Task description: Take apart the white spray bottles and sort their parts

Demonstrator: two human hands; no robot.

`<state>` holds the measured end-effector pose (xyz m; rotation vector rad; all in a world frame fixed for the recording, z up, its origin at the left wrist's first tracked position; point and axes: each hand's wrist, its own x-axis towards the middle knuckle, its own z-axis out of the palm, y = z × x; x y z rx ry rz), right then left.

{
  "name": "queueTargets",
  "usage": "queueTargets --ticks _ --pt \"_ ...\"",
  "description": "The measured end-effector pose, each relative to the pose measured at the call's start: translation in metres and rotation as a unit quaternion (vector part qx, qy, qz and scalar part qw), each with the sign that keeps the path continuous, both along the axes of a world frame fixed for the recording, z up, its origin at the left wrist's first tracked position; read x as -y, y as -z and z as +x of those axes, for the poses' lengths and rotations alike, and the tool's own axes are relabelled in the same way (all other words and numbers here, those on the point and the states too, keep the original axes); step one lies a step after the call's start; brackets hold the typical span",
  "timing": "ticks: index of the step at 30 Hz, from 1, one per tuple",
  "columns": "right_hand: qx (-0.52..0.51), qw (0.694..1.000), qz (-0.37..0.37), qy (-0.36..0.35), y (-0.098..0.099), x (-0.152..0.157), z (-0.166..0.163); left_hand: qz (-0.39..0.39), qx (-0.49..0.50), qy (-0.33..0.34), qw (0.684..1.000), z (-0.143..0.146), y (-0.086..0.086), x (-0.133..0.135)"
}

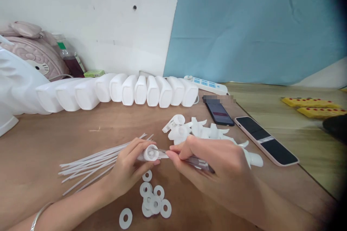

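Between the thumb and fingers of my left hand [126, 168] is a white ribbed sprayer cap [151, 152], its open end turned to the right. My right hand [214, 166] grips a slim tool with a clear handle [199, 163]. The thin tip of that tool reaches the mouth of the cap; how deep it goes is hard to see. Just below lie several flat white ring washers [155, 205], partly stacked. Thin white plastic tubes [94, 161] spread out behind my left hand. White trigger sprayer heads [180, 133] are piled beyond my right hand, which partly hides them.
White bottles [140, 90] lie in a row along the wall. Two phones, a dark one [218, 110] and a pink-cased one [267, 140], rest at the right near the table edge. A power strip [207, 85] and a pink bag [35, 56] sit at the back.
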<state>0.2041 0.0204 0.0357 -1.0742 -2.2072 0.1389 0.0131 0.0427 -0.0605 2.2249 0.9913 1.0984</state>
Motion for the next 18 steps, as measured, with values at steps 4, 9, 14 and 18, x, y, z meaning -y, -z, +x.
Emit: queueTargets --ticks 4,9,14,18 --pt "0.03 0.998 0.057 -0.012 0.006 0.008 -0.007 -0.001 0.004 -0.019 1.0 0.0 -0.002 0.0" --pt "-0.015 0.998 0.05 0.034 0.013 0.006 -0.012 -0.017 0.006 -0.038 0.999 0.001 -0.002 0.001" --pt "-0.069 0.995 -0.038 0.056 0.011 -0.004 -0.008 -0.026 0.01 -0.045 0.999 0.002 -0.001 0.001" --pt "-0.069 0.987 -0.128 0.071 0.007 -0.016 0.002 -0.019 0.011 -0.031 0.999 0.001 0.002 0.002"
